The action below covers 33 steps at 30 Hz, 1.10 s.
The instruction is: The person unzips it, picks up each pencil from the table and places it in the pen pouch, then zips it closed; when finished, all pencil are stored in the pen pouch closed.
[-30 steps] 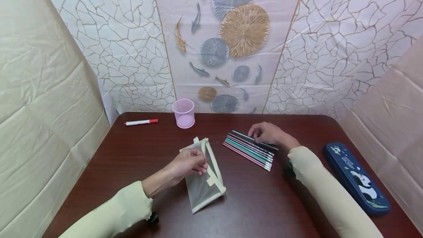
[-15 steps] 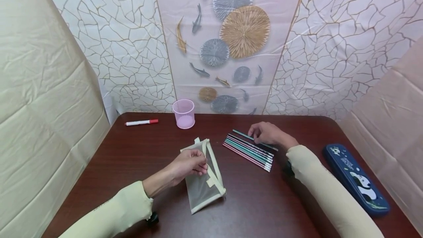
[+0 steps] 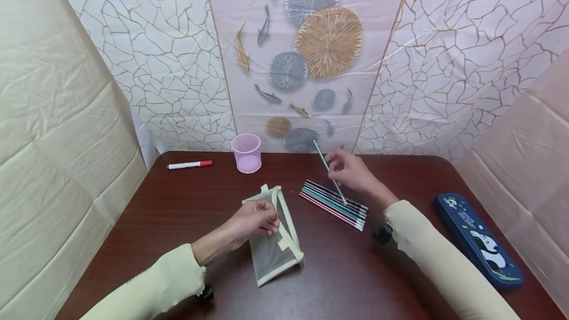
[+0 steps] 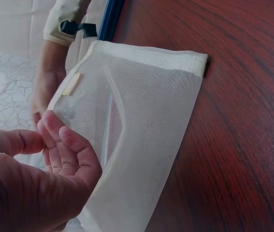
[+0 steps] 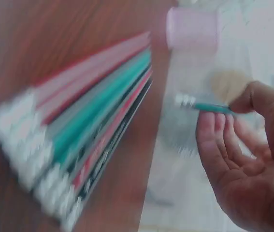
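Observation:
My left hand (image 3: pixel 257 217) pinches the upper edge of a cream mesh zip pouch (image 3: pixel 271 258), holding its mouth apart; the left wrist view shows thumb and fingertips at the pouch's edge (image 4: pixel 151 96). In my right hand (image 3: pixel 353 169) a green pencil (image 3: pixel 323 158) is pinched between thumb and fingers, raised above the table and tilted. Its white eraser end (image 5: pixel 185 100) points toward the row in the right wrist view. Below that hand lies a row of several pencils (image 3: pixel 331 201) in pink, green and black, side by side with white eraser ends together.
A lilac mesh pen cup (image 3: pixel 247 154) stands at the table's back edge. Left of it lies a white marker with a red cap (image 3: pixel 189 165). A dark blue panda pencil case (image 3: pixel 480 241) rests at the right edge. Patterned cloth hangs behind the table.
My right hand has picked the green pencil off the far side of the row and lifted it, swinging it steeper. My left hand stays on the pouch.

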Tool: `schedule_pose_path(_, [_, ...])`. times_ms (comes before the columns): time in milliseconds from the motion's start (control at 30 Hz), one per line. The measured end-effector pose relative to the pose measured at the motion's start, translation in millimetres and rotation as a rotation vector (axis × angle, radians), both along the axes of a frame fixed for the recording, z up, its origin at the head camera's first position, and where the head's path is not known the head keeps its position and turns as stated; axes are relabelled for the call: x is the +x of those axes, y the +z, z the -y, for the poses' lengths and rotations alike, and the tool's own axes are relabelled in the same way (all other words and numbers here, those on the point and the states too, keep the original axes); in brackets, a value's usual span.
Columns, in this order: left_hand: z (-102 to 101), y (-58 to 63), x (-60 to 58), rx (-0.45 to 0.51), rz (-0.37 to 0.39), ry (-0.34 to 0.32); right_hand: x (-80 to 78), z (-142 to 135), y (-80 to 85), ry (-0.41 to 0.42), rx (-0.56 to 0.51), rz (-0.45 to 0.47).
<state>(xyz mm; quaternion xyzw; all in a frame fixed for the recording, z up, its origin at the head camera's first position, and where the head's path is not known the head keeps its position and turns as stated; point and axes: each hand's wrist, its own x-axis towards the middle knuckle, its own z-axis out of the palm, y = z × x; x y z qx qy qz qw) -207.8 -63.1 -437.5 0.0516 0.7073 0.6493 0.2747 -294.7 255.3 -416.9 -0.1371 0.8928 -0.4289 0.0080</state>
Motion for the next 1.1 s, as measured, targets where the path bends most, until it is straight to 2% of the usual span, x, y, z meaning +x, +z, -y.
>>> schedule_pose_path(100, [-1,-0.5,-0.4,-0.001,0.002,0.003,8.9,17,4.6,-0.002,-0.219,0.061])
schedule_pose_path(167, [-1,-0.7,-0.7,-0.001,0.002,0.003,16.0,29,6.5,-0.001,-0.314,0.094])
schedule_pose_path(300, [-3,-1.3,-1.6,0.006,-0.004,0.000,32.6,54,5.1,0.014,-0.420,0.144])
schedule_pose_path(467, [-3,-2.3,-2.3,0.008,-0.007,0.000,52.0,81,-6.6,0.001,-0.523,0.228])
schedule_pose_path(667, [-4,-2.3,-2.4,0.008,-0.003,0.006,70.0,97,-21.4,-0.029,-0.562,0.328])
schedule_pose_path(900, [-5,-2.6,-4.1,0.012,-0.011,0.019,81.9,104,-33.4,0.006,-0.545,0.381])
schedule_pose_path(1100, [-8,-3.5,-3.4,0.025,-0.014,0.053,90.1,110,-41.3,-0.013,-0.522,0.425])
